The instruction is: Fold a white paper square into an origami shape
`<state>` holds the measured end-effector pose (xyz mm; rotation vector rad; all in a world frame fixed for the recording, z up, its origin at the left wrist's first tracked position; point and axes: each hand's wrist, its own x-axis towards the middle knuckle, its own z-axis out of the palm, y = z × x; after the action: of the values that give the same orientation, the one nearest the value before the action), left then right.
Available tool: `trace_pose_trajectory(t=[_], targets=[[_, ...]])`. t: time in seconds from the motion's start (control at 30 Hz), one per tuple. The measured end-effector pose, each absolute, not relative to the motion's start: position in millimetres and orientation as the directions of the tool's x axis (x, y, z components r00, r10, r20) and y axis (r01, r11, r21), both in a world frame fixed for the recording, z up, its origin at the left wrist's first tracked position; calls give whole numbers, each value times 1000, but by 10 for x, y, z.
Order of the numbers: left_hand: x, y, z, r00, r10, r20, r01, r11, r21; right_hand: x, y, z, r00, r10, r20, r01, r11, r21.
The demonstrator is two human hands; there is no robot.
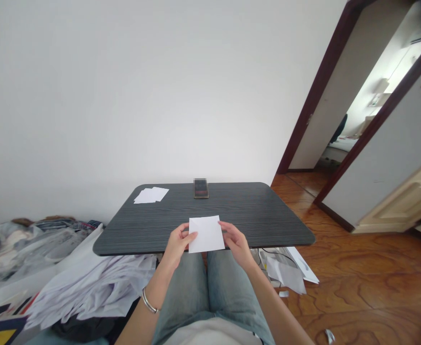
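A white square sheet of paper (206,234) is held up at the front edge of the dark table (246,206). My left hand (176,243) pinches its left side, the thumb lying on the front face and the fingers partly behind. At the right side, my right hand (236,241) touches the upper corner with its fingertips; part of its fingers is hidden by the sheet. Several white paper pieces (151,195) lie overlapped at the table's back left.
A phone-like dark object (200,188) stands at the table's back middle. White cloth and clothes (98,287) are heaped at the left. Papers and a cable (287,273) are below the table's right side, above a wooden floor (357,278).
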<state>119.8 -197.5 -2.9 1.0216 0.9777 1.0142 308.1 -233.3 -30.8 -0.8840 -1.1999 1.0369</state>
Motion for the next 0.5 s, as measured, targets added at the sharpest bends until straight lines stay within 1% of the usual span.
trace_pose_trajectory(t=[0.07, 0.13, 0.23, 0.3, 0.37, 0.43, 0.5], targets=[[1214, -1988, -3, 251, 956, -149, -191, 200, 961, 3082, -2328, -345, 4, 941, 338, -94, 337, -937], [1226, -2013, 19, 257, 960, -107, -209, 164, 964, 3077, -2315, -387, 2, 940, 342, -71, 342, -937], [1211, -2060, 30, 214, 976, 43, -265, 16, 964, 3067, -2305, -424, 52, 949, 312, -108, 316, -943], [1181, -2084, 19, 222, 961, 163, -272, -100, 957, 3061, -2311, -422, 74, 954, 292, -146, 300, -943], [1149, -2092, -6, 304, 920, 249, -237, -180, 955, 3055, -2321, -410, 76, 957, 279, -169, 288, -943], [1125, -2084, -38, 393, 874, 287, -184, -231, 955, 3049, -2327, -401, 62, 956, 287, -190, 293, -937], [1112, -2063, -72, 434, 845, 313, -140, -280, 950, 3045, -2327, -404, 41, 948, 314, -215, 316, -924]])
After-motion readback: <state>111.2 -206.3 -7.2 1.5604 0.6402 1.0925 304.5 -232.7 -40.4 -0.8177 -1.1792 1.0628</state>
